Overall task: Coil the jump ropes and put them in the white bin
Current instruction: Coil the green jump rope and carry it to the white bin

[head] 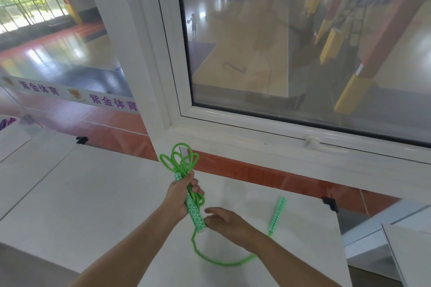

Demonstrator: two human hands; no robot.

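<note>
Green rope [224, 262] loops and one handle [195, 213] are gripped by the left hand [180, 196]; right hand [227, 222] relaxed, empty. Slack should be gathered evenly toward the free handle [277, 215] on the table [93, 193].

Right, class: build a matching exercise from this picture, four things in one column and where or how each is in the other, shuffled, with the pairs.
Things:
1. left hand
2. right hand
3. loose handle
4. window latch

States:
A. lying on the white table
B. on the white frame
C. gripping coiled green rope and a handle
D. open, holding nothing

Pairs: 1-C, 2-D, 3-A, 4-B
</note>
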